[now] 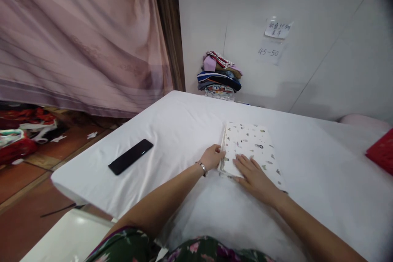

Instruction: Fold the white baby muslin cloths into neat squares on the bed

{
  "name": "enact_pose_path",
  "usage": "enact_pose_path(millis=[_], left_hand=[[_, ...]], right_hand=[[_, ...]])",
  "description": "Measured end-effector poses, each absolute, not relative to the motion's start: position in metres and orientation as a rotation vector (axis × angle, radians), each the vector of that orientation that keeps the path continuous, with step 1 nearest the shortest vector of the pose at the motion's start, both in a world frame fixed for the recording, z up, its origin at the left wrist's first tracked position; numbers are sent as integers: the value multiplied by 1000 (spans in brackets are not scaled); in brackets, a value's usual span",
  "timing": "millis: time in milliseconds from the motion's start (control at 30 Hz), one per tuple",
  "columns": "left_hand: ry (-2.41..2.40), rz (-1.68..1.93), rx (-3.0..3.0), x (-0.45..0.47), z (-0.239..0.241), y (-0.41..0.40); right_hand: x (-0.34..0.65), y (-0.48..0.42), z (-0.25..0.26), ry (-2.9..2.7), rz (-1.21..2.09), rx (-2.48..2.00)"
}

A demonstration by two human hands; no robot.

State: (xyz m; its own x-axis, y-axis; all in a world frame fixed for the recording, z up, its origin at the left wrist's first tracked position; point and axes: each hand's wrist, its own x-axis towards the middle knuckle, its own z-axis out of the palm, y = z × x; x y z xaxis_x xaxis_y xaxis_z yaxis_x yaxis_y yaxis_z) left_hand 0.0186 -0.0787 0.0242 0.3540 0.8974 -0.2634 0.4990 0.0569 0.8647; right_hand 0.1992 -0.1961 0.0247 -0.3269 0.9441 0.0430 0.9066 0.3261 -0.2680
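Observation:
A folded white cloth (250, 141) printed with small grey-green and brown motifs lies on the white-covered table (181, 131). My left hand (211, 156), with a bracelet at the wrist, is at the cloth's left edge, its fingers curled and closed on the layered side. Lying flat on the cloth's near part is my right hand (253, 176), fingers stretched out and palm down. The undersides of both hands are hidden.
A black phone (130, 156) lies on the table's left part. Folded fabrics (219, 74) are stacked beyond the far edge by the wall. Something red (382, 151) sits at the right. A pink curtain (86, 41) hangs left; a white stool or seat (67, 235) stands near left.

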Motion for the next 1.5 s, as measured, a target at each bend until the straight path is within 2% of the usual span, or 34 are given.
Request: enact_pose_path(millis=[267, 567, 933, 1233, 1500], left_hand=[[1232, 376, 1226, 6, 33, -90], [1140, 456, 1065, 2, 32, -93], [1118, 323, 1217, -12, 26, -92], [1058, 252, 1242, -14, 29, -98], [1031, 261, 1257, -15, 24, -96]], right_hand=[[183, -193, 34, -2294, 267, -1651], [155, -179, 28, -2233, 62, -1668], [162, -187, 27, -2082, 200, -1620], [154, -191, 32, -2217, 28, -1597], [155, -186, 29, -2179, 34, -1599]])
